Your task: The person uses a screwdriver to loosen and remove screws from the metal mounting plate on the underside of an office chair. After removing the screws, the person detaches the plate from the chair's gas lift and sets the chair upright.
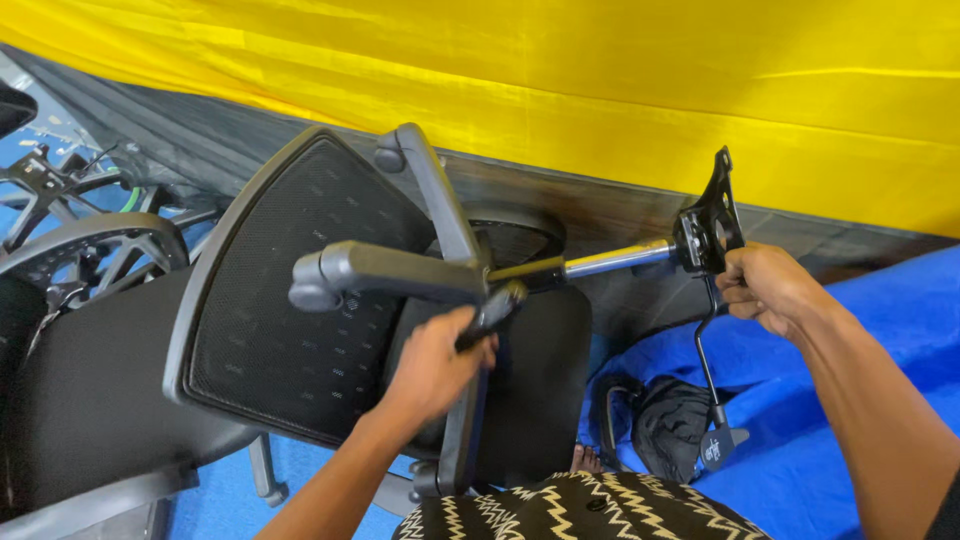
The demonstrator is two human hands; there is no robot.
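Observation:
My left hand (436, 362) grips a dark handle-like part (492, 312) at the hub of a grey star-shaped chair base (400, 268). A chrome gas-lift cylinder (612, 260) runs from that hub to the right. At its end sits a black seat mechanism plate (708, 228), and my right hand (768, 288) is closed on it. A thin black lever (708, 372) with a paddle end hangs down from the plate. Behind the base lies a grey-framed black mesh chair back (290, 300).
A yellow cloth (620, 80) hangs across the back. Blue sheeting (850, 330) covers the floor at the right, with a dark bag (668, 425) on it. More chair parts and a wheel-like base (95, 250) lie at the left. A zigzag-patterned cloth (580, 510) is at the bottom.

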